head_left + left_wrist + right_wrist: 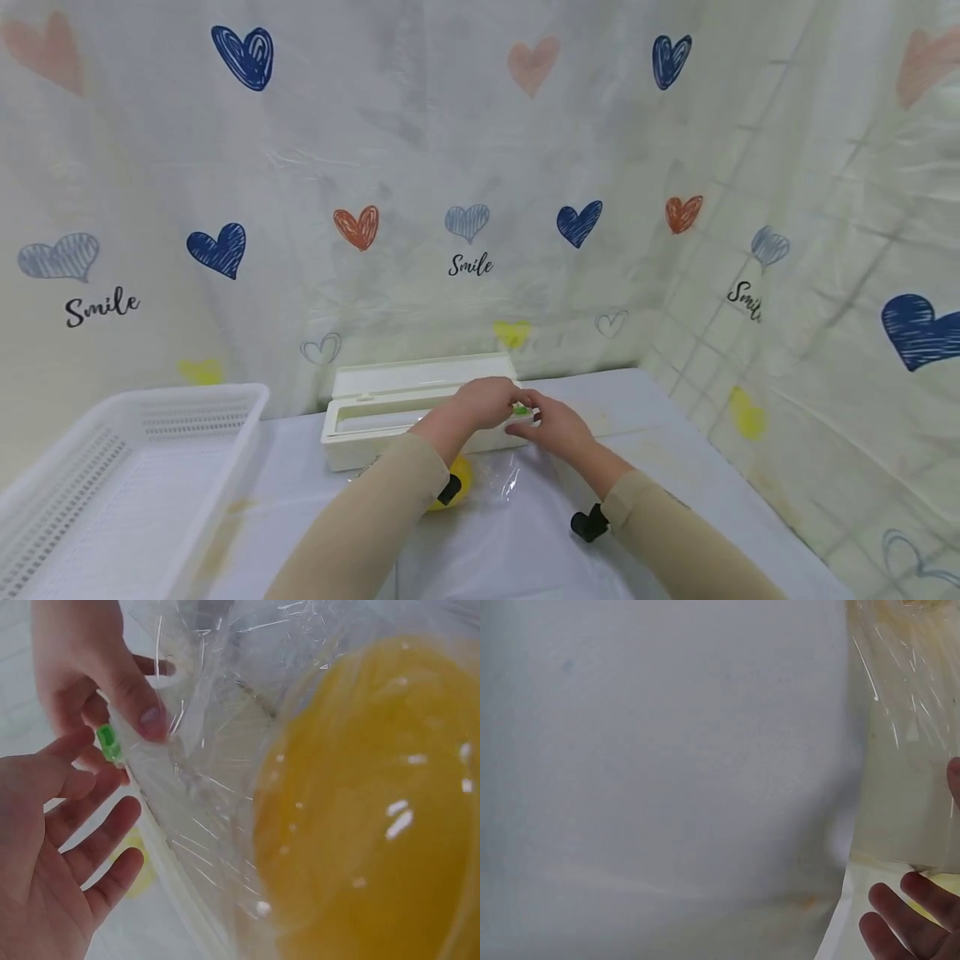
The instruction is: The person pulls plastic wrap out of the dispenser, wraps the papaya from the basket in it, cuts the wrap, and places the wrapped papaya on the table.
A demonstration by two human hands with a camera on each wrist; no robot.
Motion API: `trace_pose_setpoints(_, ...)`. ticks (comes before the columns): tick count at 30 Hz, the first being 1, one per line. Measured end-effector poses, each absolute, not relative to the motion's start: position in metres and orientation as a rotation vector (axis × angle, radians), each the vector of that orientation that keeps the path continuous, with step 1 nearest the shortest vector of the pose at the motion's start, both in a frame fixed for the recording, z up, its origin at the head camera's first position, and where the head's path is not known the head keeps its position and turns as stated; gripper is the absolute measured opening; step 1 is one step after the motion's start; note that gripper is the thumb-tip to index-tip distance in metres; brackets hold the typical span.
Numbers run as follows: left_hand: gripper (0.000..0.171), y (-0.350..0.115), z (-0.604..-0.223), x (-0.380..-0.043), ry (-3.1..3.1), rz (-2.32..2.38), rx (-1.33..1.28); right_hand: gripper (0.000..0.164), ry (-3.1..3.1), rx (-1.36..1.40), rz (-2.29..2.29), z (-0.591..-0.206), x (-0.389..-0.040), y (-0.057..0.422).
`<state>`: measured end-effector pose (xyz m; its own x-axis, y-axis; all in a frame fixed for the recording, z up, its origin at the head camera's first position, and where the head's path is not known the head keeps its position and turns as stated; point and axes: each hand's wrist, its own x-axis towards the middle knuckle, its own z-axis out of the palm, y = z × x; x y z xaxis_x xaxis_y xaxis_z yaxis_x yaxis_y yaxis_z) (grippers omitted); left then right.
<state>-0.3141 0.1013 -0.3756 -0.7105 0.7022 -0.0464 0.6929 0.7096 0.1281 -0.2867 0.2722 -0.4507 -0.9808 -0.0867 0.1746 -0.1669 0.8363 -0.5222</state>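
A long white cling film dispenser (pixel 360 457) stands at the back of the table with its lid raised. At its right end sits a small green slide cutter (pixel 109 742). My left hand (pixel 483 404) reaches over the front edge; its upper fingertips touch or nearly touch the cutter, and the other fingers are loosely extended. My right hand (pixel 558 427) grips the dispenser's right end, thumb on the film side and fingers around the far side. Clear cling film (pixel 214 840) spreads from the box over a smooth, rounded yellow thing (pixel 367 802), partly hidden by the left forearm in the head view.
A white perforated plastic basket (pixel 258 408) stands on the left of the table. White sheeting covers the table (pixel 622 400). Behind and to the right hangs a curtain (pixel 420 167) printed with hearts.
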Motion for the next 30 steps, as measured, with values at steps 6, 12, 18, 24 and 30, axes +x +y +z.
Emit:
trace_pose_setpoints(6, 0.047, 0.104, -0.376, -0.311, 2.804, 0.08, 1.156, 0.073, -2.889, 0.196, 0.782, -0.446, -0.288, 0.267)
trace_pose_setpoints(12, 0.041, 0.105, -0.376, -0.311, 2.845, 0.007, 1.235, 0.065, -2.867, 0.252, 0.822, -0.446, -0.286, 0.272)
trace_pose_setpoints(18, 0.03, 0.106, -0.377, -0.315, 2.866, -0.007, 1.302, 0.068, -2.866, 0.295, 0.83, -0.449, -0.287, 0.276)
trace_pose_setpoints(24, 0.021, 0.107, -0.378, -0.317, 2.908, 0.035, 1.336, 0.062, -2.897, 0.283, 0.787, -0.454, -0.288, 0.278)
trace_pose_setpoints(30, 0.014, 0.107, -0.373, -0.315, 2.937, -0.049, 1.366, 0.059, -2.912, 0.265, 0.754, -0.45, -0.285, 0.277)
